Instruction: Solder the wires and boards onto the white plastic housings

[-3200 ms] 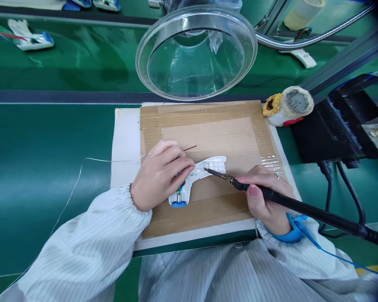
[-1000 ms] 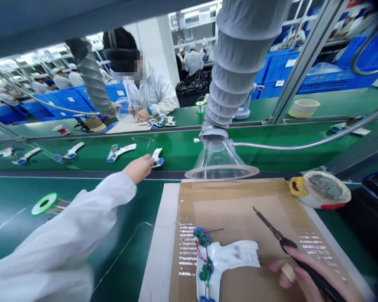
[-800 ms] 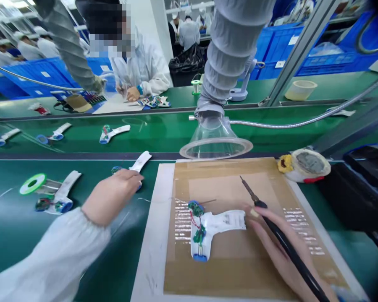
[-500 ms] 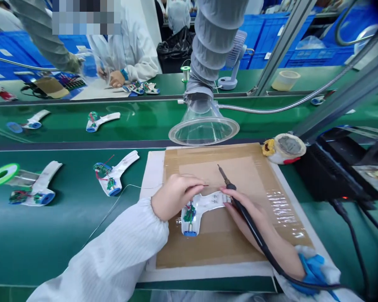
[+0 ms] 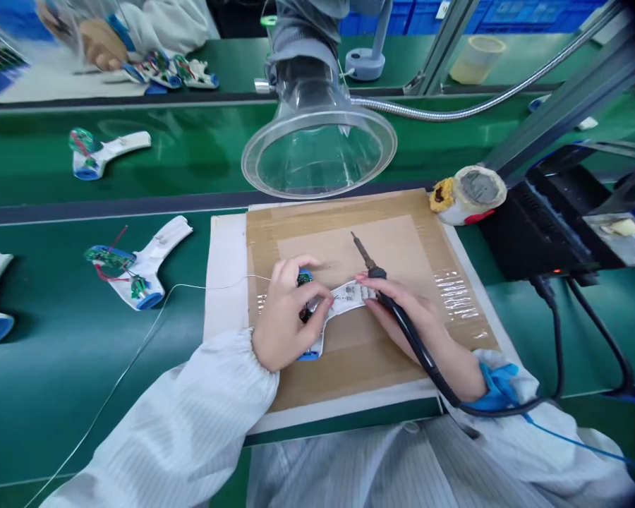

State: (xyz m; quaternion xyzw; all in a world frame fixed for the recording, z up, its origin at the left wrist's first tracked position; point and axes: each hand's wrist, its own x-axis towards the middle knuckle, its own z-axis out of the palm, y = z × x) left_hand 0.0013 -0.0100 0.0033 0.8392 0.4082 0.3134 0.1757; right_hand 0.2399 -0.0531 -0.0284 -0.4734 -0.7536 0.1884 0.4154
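Note:
A white plastic housing (image 5: 349, 296) with a curved handle lies on the cardboard, green circuit boards and a blue end at its left. Over that left part is my left hand (image 5: 283, 314), thumb and forefinger pinched together near the start of the handle; what they pinch is too small to make out. A thin solder wire (image 5: 227, 287) runs in from the left and disappears behind this hand. In my right hand (image 5: 418, 321) is a black soldering iron (image 5: 402, 317), its tip pointing up and away, clear of the housing. The same hand's fingertips touch the handle's end.
A clear fume hood (image 5: 320, 159) hangs beyond the cardboard mat (image 5: 360, 374). Another wired housing (image 5: 161, 247) lies to the left. At right stand a tape-wrapped pot (image 5: 479, 194) and a black soldering station (image 5: 534, 219). Across the bench, a co-worker's hand (image 5: 103, 46) is near several assemblies.
The view has tilted down and shifted right. My left hand has moved from holding a red wire above the housing to pinching close against it. My right hand keeps the soldering iron.

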